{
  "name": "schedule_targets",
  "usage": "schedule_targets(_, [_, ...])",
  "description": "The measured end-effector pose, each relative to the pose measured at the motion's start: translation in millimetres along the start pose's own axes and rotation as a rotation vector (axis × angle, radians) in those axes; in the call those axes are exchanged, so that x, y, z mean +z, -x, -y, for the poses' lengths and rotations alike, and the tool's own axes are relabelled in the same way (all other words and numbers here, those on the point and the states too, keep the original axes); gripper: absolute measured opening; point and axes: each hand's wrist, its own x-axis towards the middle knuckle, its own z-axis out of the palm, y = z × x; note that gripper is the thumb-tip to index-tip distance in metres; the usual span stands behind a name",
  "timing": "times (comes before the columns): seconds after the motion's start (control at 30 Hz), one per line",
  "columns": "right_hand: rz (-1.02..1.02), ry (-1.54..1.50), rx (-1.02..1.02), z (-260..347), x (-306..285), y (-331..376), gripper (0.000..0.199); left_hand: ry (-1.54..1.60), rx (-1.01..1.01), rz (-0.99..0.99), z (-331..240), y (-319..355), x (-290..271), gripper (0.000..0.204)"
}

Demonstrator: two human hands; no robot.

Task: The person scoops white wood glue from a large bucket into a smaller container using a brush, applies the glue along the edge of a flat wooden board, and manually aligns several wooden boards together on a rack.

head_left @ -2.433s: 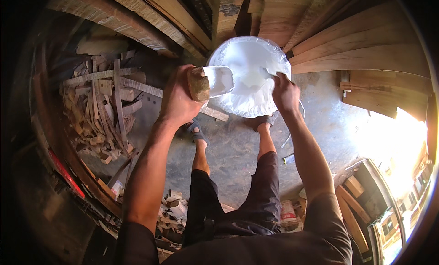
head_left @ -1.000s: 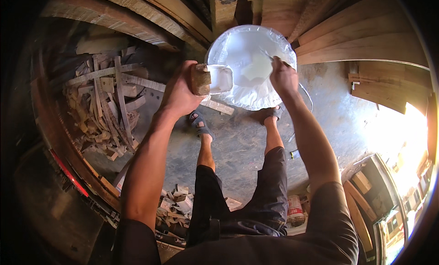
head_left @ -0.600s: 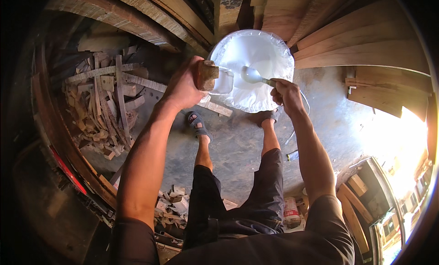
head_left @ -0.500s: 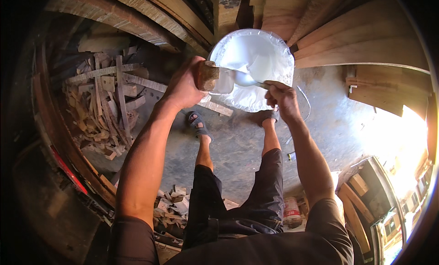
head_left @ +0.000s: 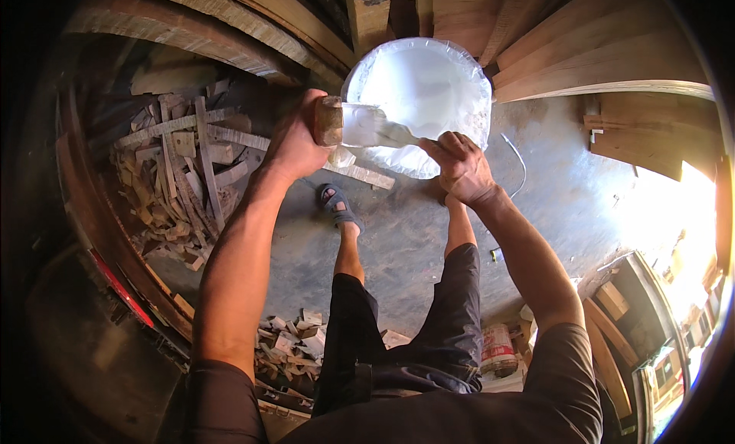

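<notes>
2 hands (head_left: 305,134) (head_left: 464,168) with spatula (head_left: 396,135), white tub (head_left: 413,166)

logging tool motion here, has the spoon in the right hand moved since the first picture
Yes. Against the plastic-lined white tub, the spoon has moved left, from right of the tub's middle toward the left hand.

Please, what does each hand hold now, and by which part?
Left hand: a broad, white-coated tool, by its block-shaped brown wooden end. Right hand: a slim, white-smeared spatula, by its handle.

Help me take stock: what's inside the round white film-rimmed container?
White material; a brown-ended white tool hides its lower-left part. Whatever lies deeper cannot be seen.
</notes>
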Motion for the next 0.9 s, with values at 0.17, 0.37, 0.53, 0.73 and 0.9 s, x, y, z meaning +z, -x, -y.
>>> schedule_targets(0.17, [-0.04, 0.078, 0.336, -30, 0, 1, 0.026, -0.026, 0.019, -0.002, -5, 6, -8, 0.058])
schedule_targets(0.37, [0.216, 0.172, 0.774, -81, 62, -48, 0.03, 0.028, 0.016, 0.016, -8, 4, -5, 0.052])
schedule_targets(0.53, [0.183, -0.453, 0.978, -94, 69, -39, 0.032, 0.031, -0.005, 0.041, -4, 4, -7, 0.056])
schedule_targets(0.73, [-0.03, -1.058, 1.046, -16, -7, -12, 0.032, 0.065, -0.037, 0.037, -1, 10, -10, 0.052])
schedule_targets(0.9, [-0.198, -0.565, 0.336, 20, 46, -21, 0.036, 0.036, 0.083, 0.03, 1, 5, -10, 0.051])
